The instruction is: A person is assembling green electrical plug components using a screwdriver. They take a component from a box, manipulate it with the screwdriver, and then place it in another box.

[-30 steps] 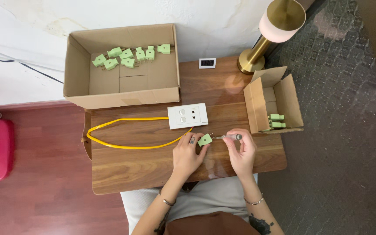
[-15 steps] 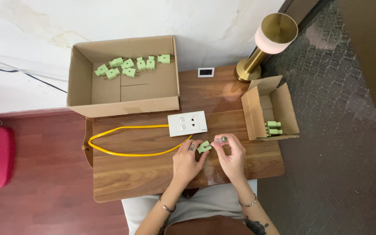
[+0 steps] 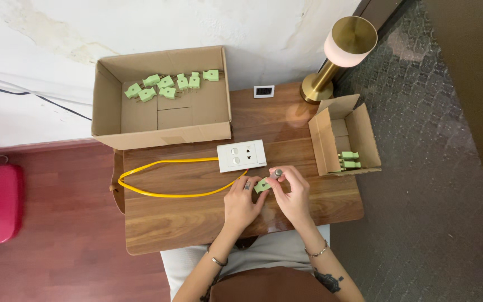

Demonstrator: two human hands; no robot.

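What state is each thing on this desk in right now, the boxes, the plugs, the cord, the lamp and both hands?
Large cardboard box: open, holding loose green plugs.
Small cardboard box: open, on its side, two green plugs inside.
Held green plug: pinched between both hands.
Left hand: gripping the plug.
Right hand: gripping the plug.
Yellow cord: looped on the desk.
Lamp: upright.

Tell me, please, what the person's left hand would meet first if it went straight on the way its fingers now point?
Probably the white socket plate: the left hand points up the table past the green plug it holds. Height cannot be judged from above.
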